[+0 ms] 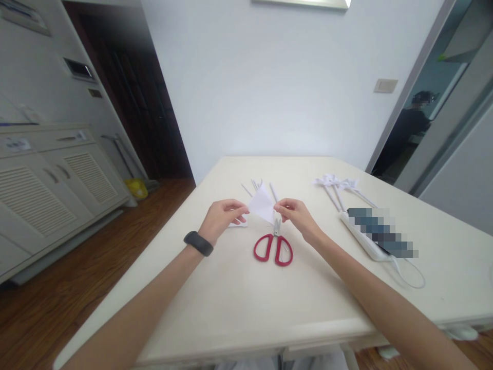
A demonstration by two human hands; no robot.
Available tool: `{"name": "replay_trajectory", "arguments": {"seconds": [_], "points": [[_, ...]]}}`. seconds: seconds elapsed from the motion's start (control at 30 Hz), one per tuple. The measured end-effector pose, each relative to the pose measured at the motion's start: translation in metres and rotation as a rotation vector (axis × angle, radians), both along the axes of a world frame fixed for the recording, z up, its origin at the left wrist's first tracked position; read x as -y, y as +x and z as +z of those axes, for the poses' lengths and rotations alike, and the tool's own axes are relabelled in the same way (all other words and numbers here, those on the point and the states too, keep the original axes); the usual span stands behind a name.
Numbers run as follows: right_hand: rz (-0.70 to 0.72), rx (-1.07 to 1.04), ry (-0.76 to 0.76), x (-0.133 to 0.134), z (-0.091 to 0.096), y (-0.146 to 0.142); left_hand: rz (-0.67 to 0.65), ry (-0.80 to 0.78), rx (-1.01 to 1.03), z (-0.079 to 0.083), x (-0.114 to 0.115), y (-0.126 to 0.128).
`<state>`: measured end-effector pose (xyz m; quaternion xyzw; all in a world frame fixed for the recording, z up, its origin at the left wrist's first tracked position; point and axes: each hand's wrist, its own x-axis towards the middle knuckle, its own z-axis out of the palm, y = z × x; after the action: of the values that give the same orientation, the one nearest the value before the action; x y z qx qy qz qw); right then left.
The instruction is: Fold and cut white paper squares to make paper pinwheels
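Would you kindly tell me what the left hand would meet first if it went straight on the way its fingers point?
The white paper, which the left hand seems to pinch; past it, roughly in line, is the right hand, though depth is unclear.

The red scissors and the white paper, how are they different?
The scissors have red handles and grey blades; the paper is plain white. The scissors lie on the table, but the paper is held between the left hand and right hand. The scissors have rounded loops; the paper has straight edges. Both are in front of the person.
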<state>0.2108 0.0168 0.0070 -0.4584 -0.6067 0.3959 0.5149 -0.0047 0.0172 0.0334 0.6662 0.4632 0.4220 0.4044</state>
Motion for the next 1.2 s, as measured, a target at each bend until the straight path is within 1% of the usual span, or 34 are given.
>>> {"name": "replay_trajectory", "arguments": {"seconds": [0.53, 1.2], "points": [[0.033, 0.032, -0.001, 0.0043, 0.0037, -0.0023, -0.013, 0.006, -0.003, 0.0006, 0.0009, -0.0007], [0.038, 0.124, 0.036, 0.0034, -0.0041, -0.0062, -0.034, 0.001, -0.008, -0.0009, -0.0010, -0.0005]]}}
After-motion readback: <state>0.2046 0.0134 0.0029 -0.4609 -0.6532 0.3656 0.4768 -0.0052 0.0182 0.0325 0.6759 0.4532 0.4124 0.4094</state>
